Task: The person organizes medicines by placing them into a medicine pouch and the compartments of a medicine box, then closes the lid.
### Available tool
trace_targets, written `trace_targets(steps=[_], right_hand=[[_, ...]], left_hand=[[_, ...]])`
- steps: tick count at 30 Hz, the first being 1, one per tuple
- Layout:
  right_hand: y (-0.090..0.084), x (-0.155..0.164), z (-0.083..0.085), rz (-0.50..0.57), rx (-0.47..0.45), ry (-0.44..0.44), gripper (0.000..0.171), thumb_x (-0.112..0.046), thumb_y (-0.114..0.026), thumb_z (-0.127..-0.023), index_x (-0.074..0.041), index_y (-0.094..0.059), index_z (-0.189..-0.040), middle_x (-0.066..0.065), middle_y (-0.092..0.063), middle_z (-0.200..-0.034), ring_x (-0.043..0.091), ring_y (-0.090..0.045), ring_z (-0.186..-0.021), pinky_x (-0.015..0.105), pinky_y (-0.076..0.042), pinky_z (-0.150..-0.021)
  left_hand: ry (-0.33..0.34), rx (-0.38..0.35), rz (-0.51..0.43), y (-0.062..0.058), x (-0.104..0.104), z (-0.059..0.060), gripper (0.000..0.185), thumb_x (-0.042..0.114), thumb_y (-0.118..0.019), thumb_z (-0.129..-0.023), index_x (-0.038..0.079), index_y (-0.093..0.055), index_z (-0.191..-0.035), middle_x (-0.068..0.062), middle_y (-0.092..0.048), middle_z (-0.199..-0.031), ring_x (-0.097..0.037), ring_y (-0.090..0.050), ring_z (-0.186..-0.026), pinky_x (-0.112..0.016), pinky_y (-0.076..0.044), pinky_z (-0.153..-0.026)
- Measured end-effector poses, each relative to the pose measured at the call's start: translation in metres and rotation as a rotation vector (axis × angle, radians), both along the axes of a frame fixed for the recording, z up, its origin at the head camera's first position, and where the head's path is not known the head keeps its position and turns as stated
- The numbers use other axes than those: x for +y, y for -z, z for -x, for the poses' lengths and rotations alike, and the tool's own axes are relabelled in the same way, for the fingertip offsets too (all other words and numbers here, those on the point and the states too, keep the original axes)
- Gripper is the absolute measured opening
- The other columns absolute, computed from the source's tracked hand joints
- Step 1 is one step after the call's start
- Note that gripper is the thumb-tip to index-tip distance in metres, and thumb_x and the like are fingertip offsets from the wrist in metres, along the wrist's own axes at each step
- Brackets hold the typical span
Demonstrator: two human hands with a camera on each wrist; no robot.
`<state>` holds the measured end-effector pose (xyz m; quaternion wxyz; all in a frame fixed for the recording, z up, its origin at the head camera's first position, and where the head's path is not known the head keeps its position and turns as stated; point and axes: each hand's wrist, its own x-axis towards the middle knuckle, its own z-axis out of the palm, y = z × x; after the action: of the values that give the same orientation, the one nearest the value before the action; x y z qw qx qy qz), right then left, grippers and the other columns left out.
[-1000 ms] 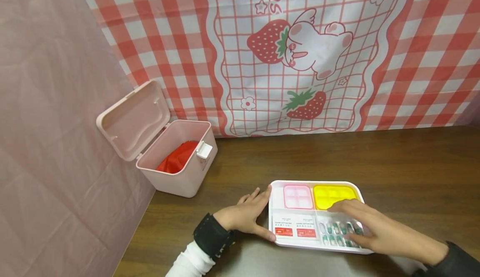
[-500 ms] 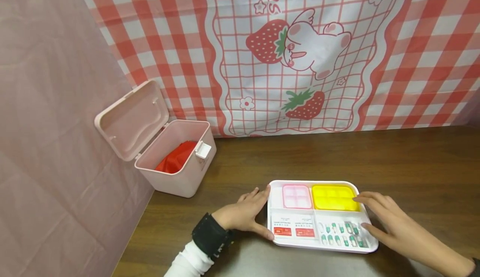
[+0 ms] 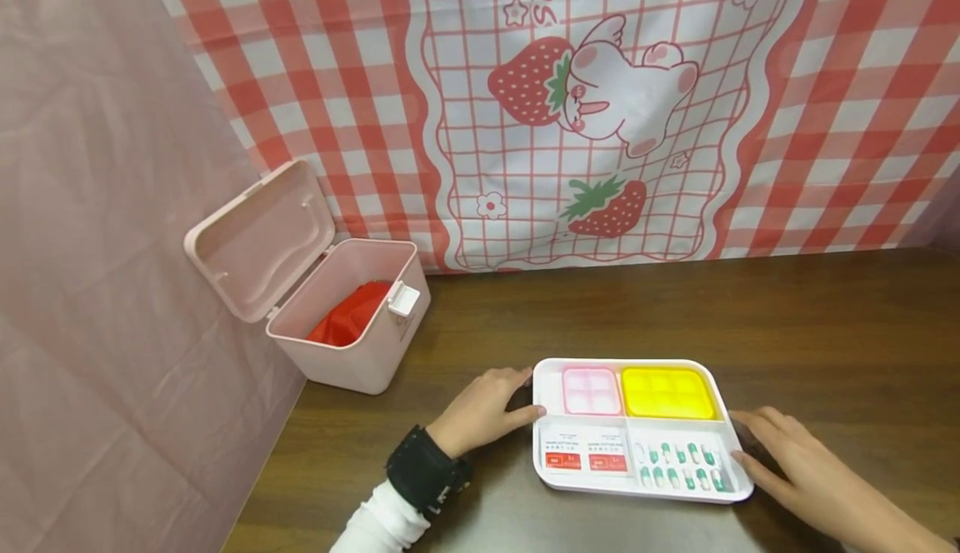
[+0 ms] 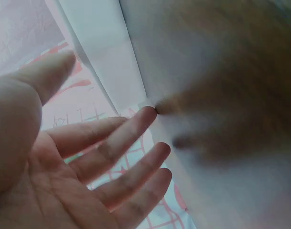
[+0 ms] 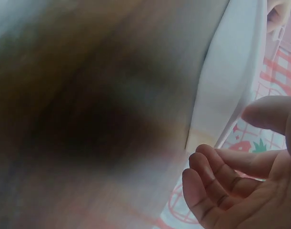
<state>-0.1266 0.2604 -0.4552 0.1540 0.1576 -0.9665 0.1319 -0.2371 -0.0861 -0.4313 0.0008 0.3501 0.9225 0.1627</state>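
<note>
A white divided tray [image 3: 544, 393] lies on the brown table near the front edge. It holds a pink pill box [image 3: 592, 391], a yellow pill box [image 3: 667, 392], two sachets with red labels [image 3: 586, 450] and a blister of green capsules [image 3: 679, 466]. My left hand [image 3: 517, 399] rests at the tray's left rim, fingers nearly straight, thumb tip against the rim. My right hand [image 3: 765, 445] lies at the tray's right rim with relaxed fingers touching it. In the wrist views the left hand [image 4: 88, 157] and right hand [image 5: 231, 181] hold nothing beside the white tray edge [image 4: 102, 57].
A pink storage box [image 3: 375, 353] stands open at the back left, its lid [image 3: 258, 241] leaning against the pink wall cloth, with something red [image 3: 352, 316] inside. A checked strawberry cloth [image 3: 600, 103] hangs behind the table. Bare table [image 3: 825, 320] stretches to the right.
My right hand has lifted off the capsule blister and moved out to the tray's right rim. My left thumb slid from the tray's front-left corner up along the left rim.
</note>
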Motion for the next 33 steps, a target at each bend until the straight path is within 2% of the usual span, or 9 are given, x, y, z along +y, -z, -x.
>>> trace_targets(steps=[2, 5, 9, 15, 19, 23, 26, 33], right_hand=[[-0.002, -0.002, 0.000, 0.014, -0.027, 0.000, 0.042, -0.014, -0.075, -0.072, 0.003, -0.059, -0.107, -0.007, -0.049, -0.080, -0.002, -0.038, -0.068, 0.023, -0.041, -0.055], [-0.004, -0.005, 0.000, 0.049, -0.105, -0.005, 0.041, -0.011, -0.071, -0.076, 0.008, -0.057, -0.109, -0.009, -0.041, -0.070, -0.005, -0.030, -0.060, 0.017, -0.030, -0.051], [-0.005, -0.007, -0.001, 0.093, -0.177, -0.020, 0.042, -0.011, -0.066, -0.081, 0.013, -0.052, -0.113, -0.010, -0.038, -0.063, -0.005, -0.028, -0.054, 0.016, -0.028, -0.047], [-0.003, -0.009, 0.000, 0.212, -0.202, -0.121, 0.043, -0.004, -0.062, -0.083, 0.016, -0.043, -0.116, -0.012, -0.038, -0.059, -0.007, -0.029, -0.047, 0.016, -0.032, -0.040], [-0.005, -0.009, 0.004, 0.314, -0.269, -0.142, 0.043, 0.000, -0.059, -0.083, 0.017, -0.040, -0.118, -0.013, -0.042, -0.059, -0.005, -0.036, -0.044, 0.019, -0.036, -0.038], [-0.008, -0.009, 0.007, 0.334, -0.341, -0.103, 0.045, -0.004, -0.059, -0.084, 0.018, -0.040, -0.119, -0.010, -0.044, -0.059, -0.003, -0.038, -0.044, 0.020, -0.037, -0.039], [-0.010, -0.010, 0.009, 0.311, -0.353, -0.052, 0.045, -0.006, -0.061, -0.083, 0.017, -0.044, -0.118, -0.008, -0.043, -0.060, -0.002, -0.036, -0.045, 0.018, -0.034, -0.040], [-0.015, -0.015, 0.016, 0.277, -0.249, -0.013, 0.039, -0.004, -0.064, -0.078, 0.016, -0.054, -0.110, -0.006, -0.039, -0.061, -0.002, -0.029, -0.048, 0.017, -0.027, -0.043]], left_hand=[[-0.021, -0.014, -0.022, 0.000, 0.001, 0.000, 0.039, 0.039, -0.059, -0.086, 0.008, -0.064, -0.110, -0.004, -0.066, -0.102, -0.014, -0.060, -0.094, -0.026, -0.049, -0.080], [-0.031, -0.036, -0.070, 0.000, 0.004, -0.001, 0.023, 0.032, -0.061, -0.086, 0.010, -0.067, -0.088, 0.002, -0.063, -0.081, -0.007, -0.055, -0.074, -0.018, -0.045, -0.065], [-0.047, -0.093, -0.123, -0.001, 0.008, -0.003, 0.019, 0.023, -0.060, -0.085, 0.010, -0.061, -0.070, 0.007, -0.050, -0.062, -0.002, -0.042, -0.055, -0.014, -0.034, -0.049], [-0.138, -0.192, -0.120, -0.004, 0.010, -0.005, 0.023, 0.023, -0.059, -0.086, 0.009, -0.057, -0.069, 0.006, -0.043, -0.057, -0.003, -0.037, -0.050, -0.016, -0.030, -0.045], [-0.179, -0.245, -0.087, -0.007, 0.011, -0.004, 0.024, 0.024, -0.058, -0.087, 0.008, -0.055, -0.070, 0.005, -0.042, -0.057, -0.006, -0.038, -0.050, -0.018, -0.029, -0.045], [-0.191, -0.256, -0.065, -0.009, 0.012, -0.004, 0.024, 0.023, -0.058, -0.087, 0.009, -0.053, -0.069, 0.004, -0.041, -0.058, -0.007, -0.038, -0.051, -0.019, -0.029, -0.046], [-0.199, -0.261, -0.067, -0.009, 0.012, -0.006, 0.024, 0.023, -0.058, -0.087, 0.009, -0.051, -0.068, 0.004, -0.040, -0.058, -0.008, -0.038, -0.052, -0.019, -0.029, -0.046], [-0.229, -0.250, -0.108, -0.011, 0.009, -0.010, 0.026, 0.022, -0.056, -0.088, 0.009, -0.050, -0.066, 0.004, -0.043, -0.056, -0.007, -0.039, -0.051, -0.019, -0.030, -0.046]])
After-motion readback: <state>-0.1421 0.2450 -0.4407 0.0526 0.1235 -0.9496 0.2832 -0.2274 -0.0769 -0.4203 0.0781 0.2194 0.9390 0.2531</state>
